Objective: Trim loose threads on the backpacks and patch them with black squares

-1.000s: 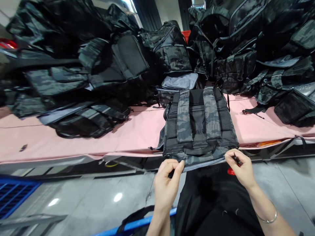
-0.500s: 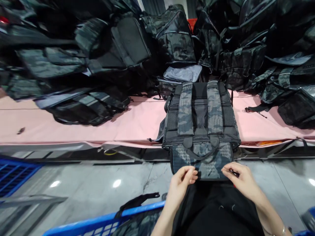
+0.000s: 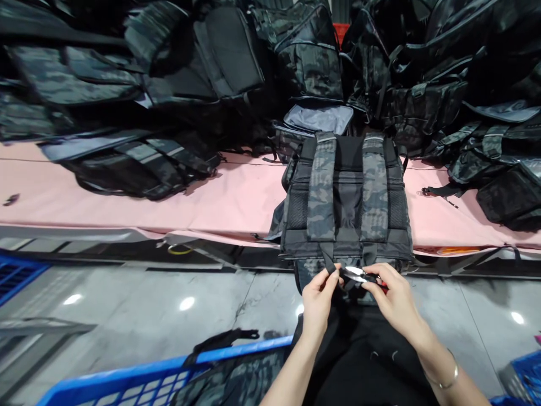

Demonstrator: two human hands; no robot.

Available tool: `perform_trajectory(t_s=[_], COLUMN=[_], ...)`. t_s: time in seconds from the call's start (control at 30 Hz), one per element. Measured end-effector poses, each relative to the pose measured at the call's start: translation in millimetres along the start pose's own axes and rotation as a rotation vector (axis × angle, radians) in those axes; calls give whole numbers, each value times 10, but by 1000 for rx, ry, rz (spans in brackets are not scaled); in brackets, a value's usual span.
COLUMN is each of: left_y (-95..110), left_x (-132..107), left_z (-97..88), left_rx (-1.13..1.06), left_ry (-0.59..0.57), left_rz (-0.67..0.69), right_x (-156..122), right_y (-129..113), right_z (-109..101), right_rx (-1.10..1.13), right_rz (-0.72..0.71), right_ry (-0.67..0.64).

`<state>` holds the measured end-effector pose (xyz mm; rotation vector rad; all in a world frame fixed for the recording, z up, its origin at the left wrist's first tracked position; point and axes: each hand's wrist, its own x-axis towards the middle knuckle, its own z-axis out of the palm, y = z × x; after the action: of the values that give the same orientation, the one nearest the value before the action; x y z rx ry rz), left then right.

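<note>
A dark camouflage backpack [image 3: 347, 203] lies with its shoulder straps up on the pink-covered table, its near end hanging over the edge. My left hand [image 3: 318, 299] is closed, pinching a black webbing strap [image 3: 328, 256] at the backpack's near end. In my right hand [image 3: 396, 298] is a small pair of thread snips [image 3: 356, 273], its silver blades pointing left toward my left fingertips. The blades lie beside the strap; whether they touch it I cannot tell. My fingers hide most of the snips' handle.
More camouflage backpacks [image 3: 228, 53] are piled along the back of the pink table [image 3: 236, 206]. Below me stands a blue plastic crate [image 3: 127, 383] with a bag in it. Other blue crates [image 3: 21, 276] stand at left and right on the grey floor [image 3: 203, 316].
Both hands have moved up to the backpack's near end. My left hand has taken hold of the strap. The snips' blades now show, brought in toward my left fingers.
</note>
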<state>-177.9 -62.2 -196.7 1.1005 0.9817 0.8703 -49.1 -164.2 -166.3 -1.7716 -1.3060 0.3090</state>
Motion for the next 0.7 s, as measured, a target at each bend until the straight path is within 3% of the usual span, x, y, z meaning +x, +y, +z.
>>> perform_trajectory(t_s=[0.13,0.37,0.7], left_y=[-86,-108,-107], left_x=[-75,-75,-127], left_z=[-75,-97,-61], left_rx=[44,63,7], left_ry=[-49,-60,-79], left_rz=[-1,18,5], right_x=[158,294,264], right_y=[-30,2,-78], right_z=[148,310,294], right_rx=[-15,-102,-127], right_rz=[-112,-176,-190], right_ry=[-70,-162,-107])
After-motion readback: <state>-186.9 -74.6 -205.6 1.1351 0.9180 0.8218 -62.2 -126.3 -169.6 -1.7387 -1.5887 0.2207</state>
